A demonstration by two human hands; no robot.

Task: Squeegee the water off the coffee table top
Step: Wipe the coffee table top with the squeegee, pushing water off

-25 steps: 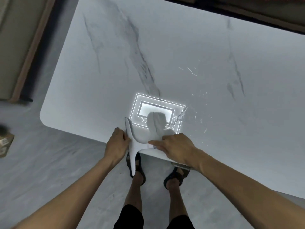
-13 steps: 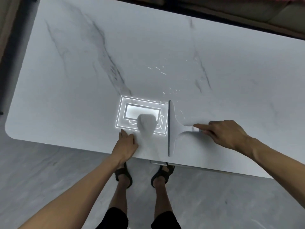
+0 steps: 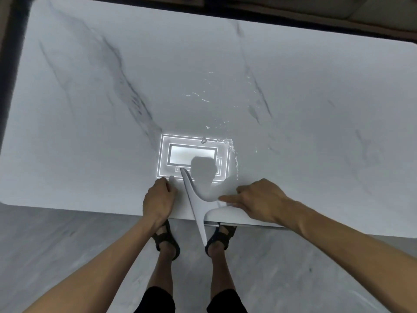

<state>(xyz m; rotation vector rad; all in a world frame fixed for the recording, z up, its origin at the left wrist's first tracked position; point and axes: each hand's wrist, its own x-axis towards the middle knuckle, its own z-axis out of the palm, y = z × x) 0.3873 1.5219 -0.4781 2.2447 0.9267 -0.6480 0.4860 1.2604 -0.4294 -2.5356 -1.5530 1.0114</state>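
A white marble coffee table top (image 3: pixel 90 132) fills the upper view. My right hand (image 3: pixel 259 199) grips the handle of a white squeegee (image 3: pixel 195 204). Its long blade runs from the table's near part out past the near edge, above my feet. My left hand (image 3: pixel 158 199) rests with curled fingers on the table just left of the blade, holding nothing I can see. Water streaks and droplets (image 3: pixel 216 127) glint on the top beyond the squeegee and along the right side of a bright ceiling-light reflection (image 3: pixel 191 154).
The table's near edge (image 3: pixel 90 210) runs just under my hands, with grey floor (image 3: pixel 67 256) below it. My sandalled feet (image 3: pixel 167 242) stand at that edge. A dark gap and a sofa edge (image 3: pixel 338 10) lie beyond the far side.
The squeegee has swept left and toward the near edge; its blade now tilts and overhangs the table. My right hand followed it. My left hand stayed on the table edge.
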